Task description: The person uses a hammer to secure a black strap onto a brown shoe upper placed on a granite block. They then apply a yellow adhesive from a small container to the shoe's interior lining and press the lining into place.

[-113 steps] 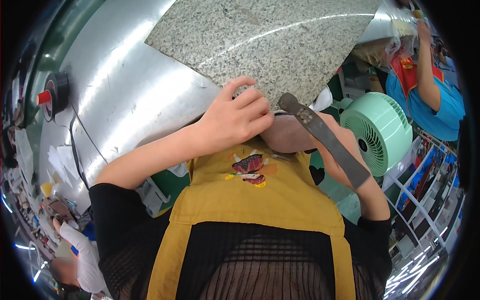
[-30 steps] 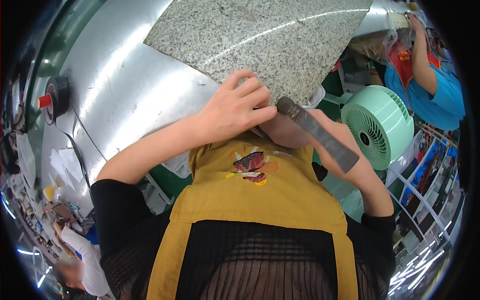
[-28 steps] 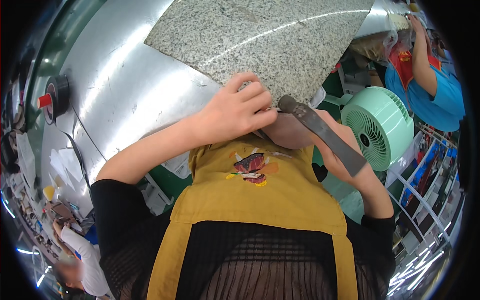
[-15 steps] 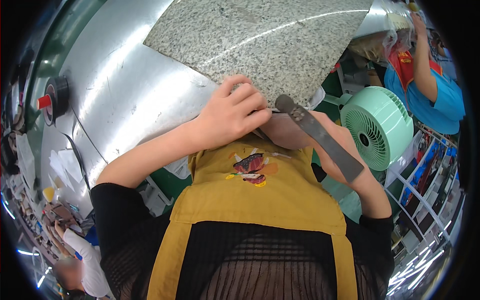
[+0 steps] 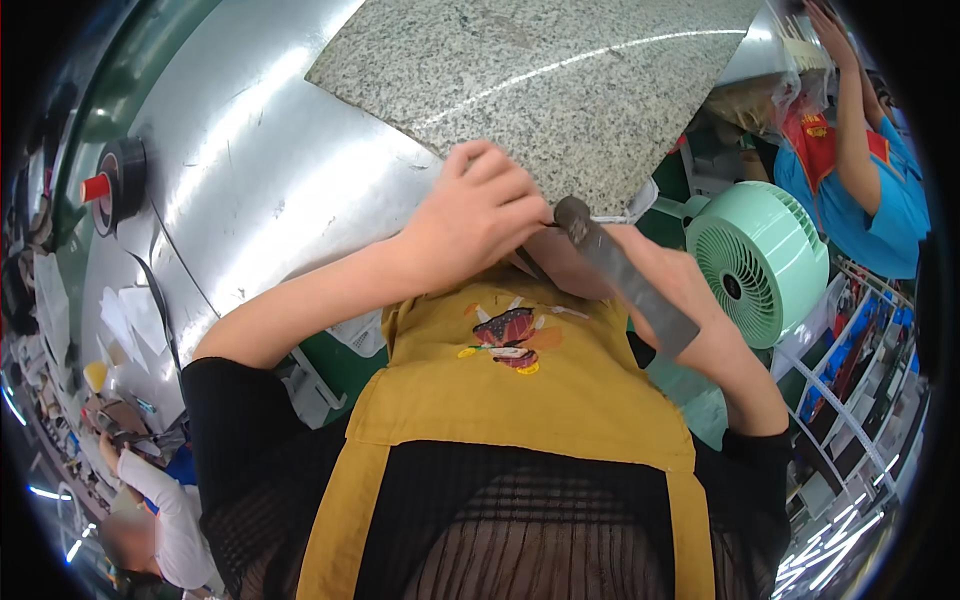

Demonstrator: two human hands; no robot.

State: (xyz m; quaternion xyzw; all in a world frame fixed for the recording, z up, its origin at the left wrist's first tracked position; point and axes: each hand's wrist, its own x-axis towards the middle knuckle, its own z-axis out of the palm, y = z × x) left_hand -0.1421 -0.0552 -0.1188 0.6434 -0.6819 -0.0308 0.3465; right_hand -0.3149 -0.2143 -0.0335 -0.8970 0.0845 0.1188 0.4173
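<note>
My right hand (image 5: 655, 262) is closed beneath a dark grey hammer (image 5: 630, 280), whose head has a rounded end and a long, flat, squared tail. The handle is hidden under the head. Beside its rounded end, my left hand (image 5: 478, 212) has its fingers curled over a brownish-pink flat piece (image 5: 568, 262) at the near edge of a speckled stone slab (image 5: 540, 90). Most of that piece is covered by my hands and the hammer, and its kind cannot be made out.
The slab lies on a shiny metal table (image 5: 260, 190). At the left stands a black tape roll (image 5: 122, 185) with a red core, near white papers (image 5: 140, 325). A mint-green fan (image 5: 755, 265) is at my right. Co-workers in blue (image 5: 860, 215) and white (image 5: 175, 525) are farther off.
The hammer has tilted, its flat tail shifting left and slightly up. My left hand stays curled at the piece. The co-worker in blue has brought two raised hands together.
</note>
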